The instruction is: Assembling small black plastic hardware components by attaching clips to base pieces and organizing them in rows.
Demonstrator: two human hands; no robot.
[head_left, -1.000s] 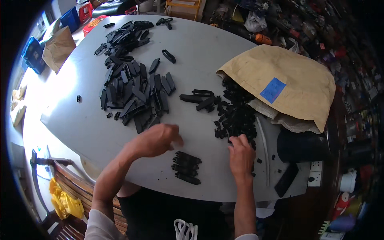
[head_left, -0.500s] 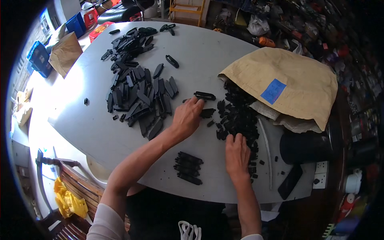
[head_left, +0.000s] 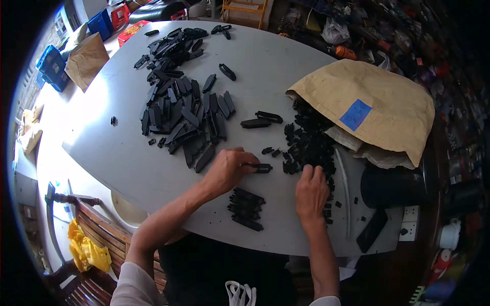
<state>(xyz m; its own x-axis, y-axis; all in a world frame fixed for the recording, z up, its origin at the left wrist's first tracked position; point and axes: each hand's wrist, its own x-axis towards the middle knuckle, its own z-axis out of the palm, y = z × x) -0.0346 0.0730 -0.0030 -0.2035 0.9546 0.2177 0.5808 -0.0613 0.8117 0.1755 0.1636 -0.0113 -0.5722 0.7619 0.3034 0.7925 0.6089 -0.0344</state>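
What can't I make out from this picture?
All in the head view:
- Near end of the slotted black part: covered by the left hand holding it.
- Whatever the right hand may have under its fingertips: hidden by its fingers.
- The far end of the pile of small black pieces: covered by the brown paper bag.
- The dark specks on the table: too small to identify.

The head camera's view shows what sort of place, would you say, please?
Probably a small home workshop or workroom: many loose black parts lie on a pale table, a slatted wooden seat stands beside it, and dense clutter crowds the right side.
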